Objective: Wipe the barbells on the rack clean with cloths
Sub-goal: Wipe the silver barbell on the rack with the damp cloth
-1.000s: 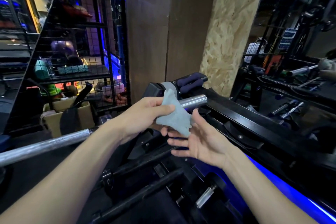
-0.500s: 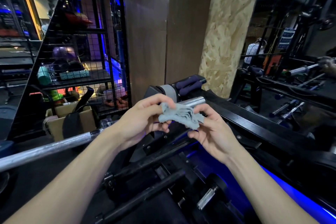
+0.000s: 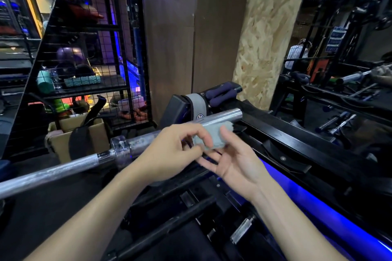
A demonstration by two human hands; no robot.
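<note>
A steel barbell (image 3: 63,170) runs from the left edge up to its sleeve end (image 3: 224,115) over the black rack (image 3: 297,142). A small grey-blue cloth (image 3: 216,139) is bunched just below that sleeve. My left hand (image 3: 169,150) pinches the cloth's left side with thumb and fingers. My right hand (image 3: 235,161) is palm up under the cloth, thumb against its right side and fingers spread beneath it. A second, dark bar (image 3: 161,233) and a short knurled sleeve (image 3: 241,230) lie lower in the rack.
A wire-mesh shelf (image 3: 89,65) with balls and rollers stands at left, a cardboard box (image 3: 84,133) with a black strap in front of it. A wooden pillar (image 3: 269,27) rises behind the rack. More bars (image 3: 339,121) lie at right. A person stands far right.
The cloth went from hanging open in my left hand to bunched between both hands. Both hands moved up and right, close under the barbell sleeve.
</note>
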